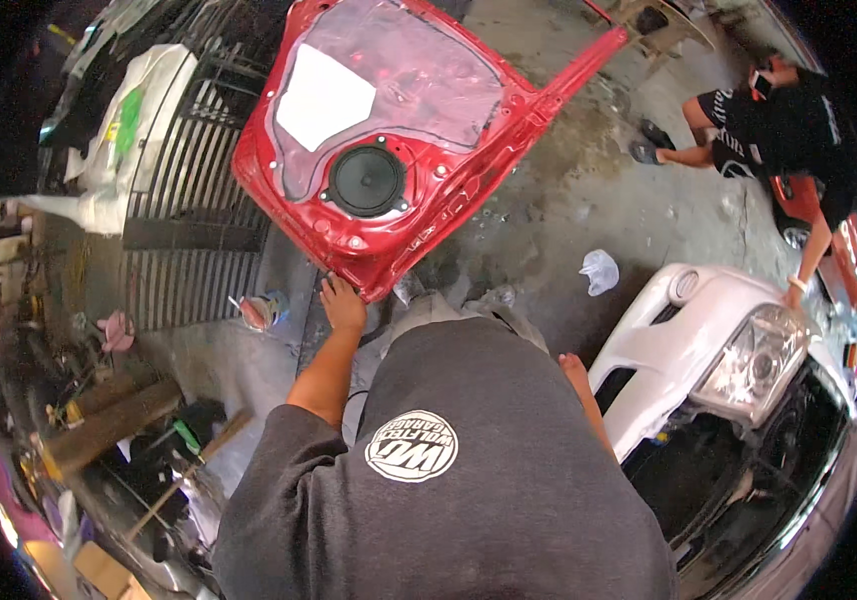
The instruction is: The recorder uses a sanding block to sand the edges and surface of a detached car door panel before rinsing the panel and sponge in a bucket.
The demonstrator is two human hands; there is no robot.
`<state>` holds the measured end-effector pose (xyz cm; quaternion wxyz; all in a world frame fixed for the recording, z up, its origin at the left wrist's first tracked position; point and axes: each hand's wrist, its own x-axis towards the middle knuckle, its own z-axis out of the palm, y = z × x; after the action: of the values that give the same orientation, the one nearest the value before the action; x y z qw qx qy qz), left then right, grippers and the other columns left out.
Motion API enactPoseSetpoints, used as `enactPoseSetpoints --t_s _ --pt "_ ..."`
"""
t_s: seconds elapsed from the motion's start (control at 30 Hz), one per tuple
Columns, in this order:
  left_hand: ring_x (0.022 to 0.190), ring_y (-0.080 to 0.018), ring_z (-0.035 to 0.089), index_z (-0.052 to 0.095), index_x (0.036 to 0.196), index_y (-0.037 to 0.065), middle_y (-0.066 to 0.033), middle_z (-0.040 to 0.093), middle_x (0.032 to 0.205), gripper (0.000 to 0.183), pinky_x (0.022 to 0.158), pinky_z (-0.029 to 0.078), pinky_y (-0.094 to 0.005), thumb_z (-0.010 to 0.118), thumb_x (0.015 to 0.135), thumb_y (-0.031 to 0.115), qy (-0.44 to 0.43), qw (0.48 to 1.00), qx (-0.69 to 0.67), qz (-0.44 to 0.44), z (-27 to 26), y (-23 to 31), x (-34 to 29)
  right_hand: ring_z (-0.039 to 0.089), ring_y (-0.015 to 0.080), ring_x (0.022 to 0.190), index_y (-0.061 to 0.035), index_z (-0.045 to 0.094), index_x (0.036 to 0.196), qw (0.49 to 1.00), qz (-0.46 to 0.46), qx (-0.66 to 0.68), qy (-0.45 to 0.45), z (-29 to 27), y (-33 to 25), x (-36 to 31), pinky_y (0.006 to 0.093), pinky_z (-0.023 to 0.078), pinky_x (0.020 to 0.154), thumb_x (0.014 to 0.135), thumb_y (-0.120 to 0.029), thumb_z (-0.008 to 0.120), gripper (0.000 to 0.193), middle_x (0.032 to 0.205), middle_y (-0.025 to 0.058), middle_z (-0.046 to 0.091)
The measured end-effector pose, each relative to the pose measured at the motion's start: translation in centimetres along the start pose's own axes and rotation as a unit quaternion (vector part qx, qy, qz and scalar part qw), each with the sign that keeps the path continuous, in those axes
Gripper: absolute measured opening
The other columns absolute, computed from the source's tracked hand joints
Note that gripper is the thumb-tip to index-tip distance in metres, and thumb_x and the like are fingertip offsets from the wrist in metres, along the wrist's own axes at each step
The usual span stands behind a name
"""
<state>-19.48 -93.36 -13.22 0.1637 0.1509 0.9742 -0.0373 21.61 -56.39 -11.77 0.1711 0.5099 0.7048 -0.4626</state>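
Note:
A red car door (349, 243) with its trim off is in front of me, showing its inner side. Clear plastic sheeting (429, 75) covers much of it, with a white angular patch (324, 97) on top. A round black speaker (367, 181) sits in its lower part. My left hand (342, 303) has its fingers on the door's near edge, by the bottom corner; the underside of the grip is hidden. Low at my right side, beside my shirt, is my right hand (574, 370). Its fingers are too small and partly hidden to read, and nothing shows in it.
A white car front with a headlight (754, 365) stands to my right. Beyond it, a person (779, 130) in black reaches a hand to it. A crumpled plastic bag (600, 272) lies on the concrete floor. Left are a slatted metal grate (194, 275), a small tub (267, 310) and a wooden beam (114, 425).

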Motion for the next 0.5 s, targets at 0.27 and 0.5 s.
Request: enactPoseSetpoints --t_s 0.27,0.5 --pt "0.142 -0.0393 0.025 0.040 0.141 -0.003 -0.0173 0.028 0.154 0.056 0.115 0.023 -0.0497 0.048 0.090 0.021 -0.051 0.997 0.040 -0.046 -0.1 3.6 -3.2 0.064 0.0232 0.091 0.0108 0.047 0.131 0.997 -0.045 0.039 -0.054 -5.3 1.5 3.6 0.0335 0.052 0.076 0.096 -0.042 0.051 0.063 0.125 0.0221 0.058" --pt "0.138 -0.0398 0.033 0.047 0.136 0.000 -0.0199 0.037 0.148 0.055 0.109 0.033 -0.0503 0.054 0.086 0.022 -0.120 0.993 0.011 -0.008 -0.5 6.3 -5.2 0.062 0.0219 0.096 0.0122 0.046 0.130 0.992 -0.023 0.118 -0.023 -7.9 2.7 6.4 0.0310 0.051 0.076 0.095 -0.039 0.055 0.062 0.123 0.0202 0.059"
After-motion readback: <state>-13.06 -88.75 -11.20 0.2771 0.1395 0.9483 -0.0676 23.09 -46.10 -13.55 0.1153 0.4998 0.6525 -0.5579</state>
